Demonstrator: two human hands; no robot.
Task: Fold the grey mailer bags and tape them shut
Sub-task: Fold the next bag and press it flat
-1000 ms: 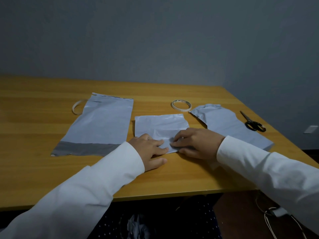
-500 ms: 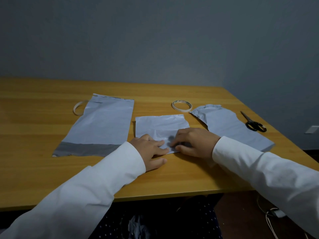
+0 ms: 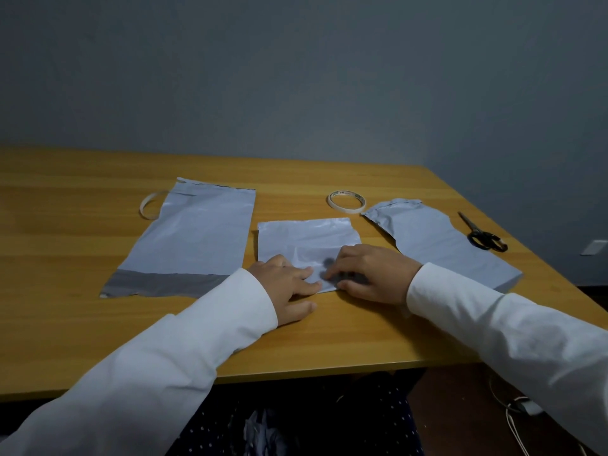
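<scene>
Tape roll [image 3: 346, 201] lies far beyond the folded bag [image 3: 307, 240], nearer the right hand [image 3: 371, 274]; both it and the left hand [image 3: 285, 286] press the bag's near edge with flat fingers.

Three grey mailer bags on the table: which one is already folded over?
The middle bag, under both hands: it is the shortest. The left bag lies full length, its dark strip showing; the right bag lies unfolded beside the scissors.

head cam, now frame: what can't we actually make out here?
- Near edge of the folded mailer bag: covered by the left hand and right hand, so any tape there is unseen.
- Right hand's fingertips: motion-blurred.
- Print on the tape roll: too small to read.
- Loose white strip: partly under the flat mailer bag.
- Under the table: too dark.
</scene>
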